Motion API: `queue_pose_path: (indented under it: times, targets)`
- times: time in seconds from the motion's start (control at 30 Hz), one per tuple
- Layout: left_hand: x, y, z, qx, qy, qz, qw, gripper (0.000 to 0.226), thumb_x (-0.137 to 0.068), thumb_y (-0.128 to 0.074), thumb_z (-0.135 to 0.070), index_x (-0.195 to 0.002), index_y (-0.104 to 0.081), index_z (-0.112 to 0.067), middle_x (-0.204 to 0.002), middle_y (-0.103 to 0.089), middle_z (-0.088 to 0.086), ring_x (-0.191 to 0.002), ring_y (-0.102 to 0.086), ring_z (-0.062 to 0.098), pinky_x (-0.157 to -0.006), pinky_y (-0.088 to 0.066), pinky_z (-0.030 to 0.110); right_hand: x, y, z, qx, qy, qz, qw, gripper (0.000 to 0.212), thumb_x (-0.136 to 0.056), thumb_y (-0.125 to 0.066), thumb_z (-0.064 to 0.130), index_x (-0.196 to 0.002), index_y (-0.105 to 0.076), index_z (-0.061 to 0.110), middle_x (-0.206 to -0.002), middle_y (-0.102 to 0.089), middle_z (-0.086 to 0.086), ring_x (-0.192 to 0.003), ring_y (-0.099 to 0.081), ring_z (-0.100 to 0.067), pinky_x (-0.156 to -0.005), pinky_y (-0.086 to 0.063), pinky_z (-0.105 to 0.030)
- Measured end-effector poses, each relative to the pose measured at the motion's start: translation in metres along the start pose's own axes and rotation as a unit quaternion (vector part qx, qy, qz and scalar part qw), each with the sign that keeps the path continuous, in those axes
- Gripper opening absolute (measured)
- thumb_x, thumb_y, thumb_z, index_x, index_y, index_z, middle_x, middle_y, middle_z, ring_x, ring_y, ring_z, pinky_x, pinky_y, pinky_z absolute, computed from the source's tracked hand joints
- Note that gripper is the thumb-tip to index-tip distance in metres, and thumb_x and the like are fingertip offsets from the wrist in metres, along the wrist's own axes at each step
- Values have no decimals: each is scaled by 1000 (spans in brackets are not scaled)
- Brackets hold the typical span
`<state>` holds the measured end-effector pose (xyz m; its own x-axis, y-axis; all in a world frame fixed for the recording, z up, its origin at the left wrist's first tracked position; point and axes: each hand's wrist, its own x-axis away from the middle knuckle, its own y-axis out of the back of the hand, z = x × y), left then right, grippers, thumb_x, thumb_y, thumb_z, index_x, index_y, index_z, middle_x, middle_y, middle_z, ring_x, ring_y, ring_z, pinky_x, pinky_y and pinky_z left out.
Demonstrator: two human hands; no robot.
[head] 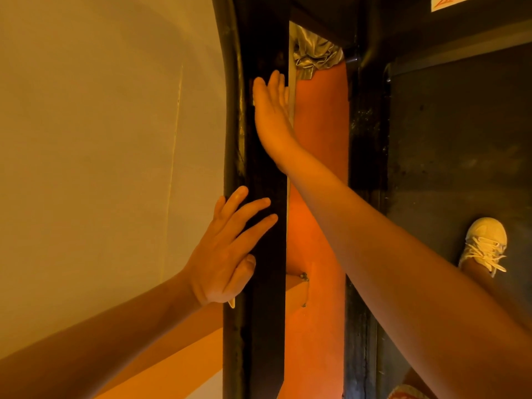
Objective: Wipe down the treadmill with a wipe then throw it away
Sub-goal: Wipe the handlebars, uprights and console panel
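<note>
While both hands lie on the black treadmill bar (267, 326), which runs from 12 to 6 o'clock down the middle of the view, neither curls round anything. The left hand (227, 254), just below centre toward 7 o'clock, presses flat with its fingers straight and spread. A small pale corner (232, 303) pokes out beneath its heel, and I cannot tell whether that is the wipe. The right hand (272, 116), up toward 12 o'clock, rests flat on the same bar with straight fingers held together, its forearm crossing in from 4 o'clock. At 3 o'clock lies the dark treadmill deck (460, 139), with a pale laced shoe (486, 240) standing on it. Orange floor (316, 197) shows between bar and deck, crumpled silver material (313, 53) sits at 1 o'clock, and a pale wall (100, 139) fills 9 o'clock.
</note>
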<state>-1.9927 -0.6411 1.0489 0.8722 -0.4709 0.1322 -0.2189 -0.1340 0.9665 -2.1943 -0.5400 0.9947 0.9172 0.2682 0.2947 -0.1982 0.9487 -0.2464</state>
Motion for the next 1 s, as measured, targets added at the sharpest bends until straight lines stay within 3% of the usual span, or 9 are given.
queue_pose_path:
  times: [0.2, 0.37, 0.53, 0.73, 0.9, 1.0]
  targets:
    - [0, -1, 2, -2, -4, -2, 1000, 56, -93, -39, -23, -147, -45, -12, -159, -36, 11, -155, -15, 42, -116, -20, 71, -8, 6, 2, 14, -61, -18, 998, 64, -112, -23, 41, -163, 2, 11, -172, 6, -7, -158, 10, -23, -128, 3, -44]
    - [1, -1, 0, 3, 2, -1, 1000, 56, -94, -38, -25, -148, -44, -14, -160, -35, 9, -155, -15, 40, -117, -21, 71, 2, 1, -2, 7, -12, 0, 1000, 62, -113, -22, 40, -163, 2, 14, -172, 7, -3, -157, 11, -17, -124, 7, -34]
    - [0, 0, 0, -4, 4, -3, 1000, 56, -94, -37, -25, -149, -43, -15, -160, -35, 7, -156, -13, 38, -122, -15, 65, -8, 8, 1, 14, -60, -20, 998, 64, -113, -24, 41, -164, 1, 11, -172, 6, -7, -158, 9, -23, -128, 2, -44]
    - [0, 0, -1, -10, 3, -2, 1000, 57, -94, -37, -25, -149, -42, -15, -160, -35, 7, -157, -13, 36, -125, -9, 57, 5, 2, 1, -1, 3, 9, 1000, 61, -113, -22, 39, -163, 2, 15, -172, 6, -2, -158, 11, -17, -124, 6, -36]
    - [0, 1, -1, -9, 6, 0, 1000, 57, -93, -37, -25, -149, -43, -15, -159, -36, 7, -156, -14, 36, -125, -8, 56, -7, 8, 0, 11, -55, -18, 998, 63, -113, -23, 40, -164, 1, 13, -172, 6, -5, -158, 10, -22, -128, 3, -43]
    - [0, 0, 0, -11, 7, 0, 1000, 58, -93, -37, -25, -150, -42, -16, -159, -36, 6, -156, -14, 37, -125, -8, 58, 8, 1, 1, 0, -32, 0, 999, 62, -113, -21, 41, -163, 3, 15, -172, 8, -2, -157, 12, -17, -125, 7, -37]
